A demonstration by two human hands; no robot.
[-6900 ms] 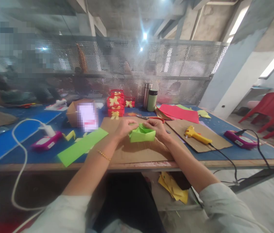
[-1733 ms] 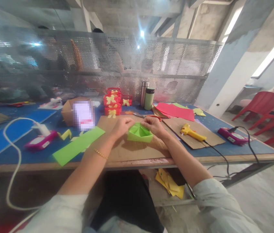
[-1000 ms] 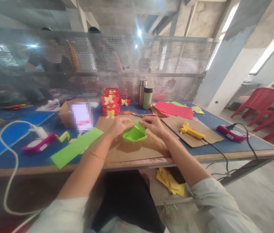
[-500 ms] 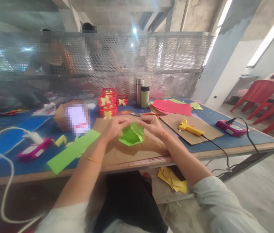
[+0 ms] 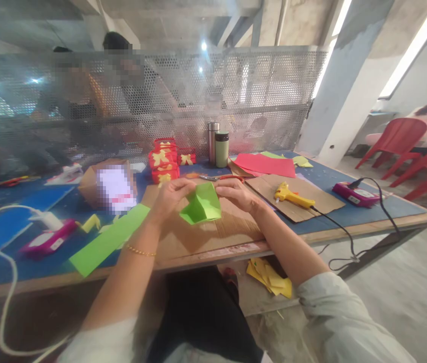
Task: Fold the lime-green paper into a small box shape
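A small folded piece of bright green paper (image 5: 201,205), shaped like an open pocket, is held up between my two hands above a cardboard sheet (image 5: 232,234). My left hand (image 5: 171,197) pinches its left upper edge between thumb and fingers. On the other side, my right hand (image 5: 238,192) grips the right upper edge with the fingers bent. A long green paper strip (image 5: 109,242) lies on the table beside my left forearm. Behind my right hand are scissors with red handles (image 5: 228,178).
A yellow glue gun (image 5: 295,196) rests on cardboard at right, its cord running off the table edge. Red boxes with yellow bows (image 5: 163,164) and two flasks (image 5: 221,150) stand at the back. Purple power strips (image 5: 357,195) lie on both sides. Red paper (image 5: 264,165) is beyond.
The green paper has tilted a little and its pocket shows wider, with both hands still on it. The whole view has shifted slightly.
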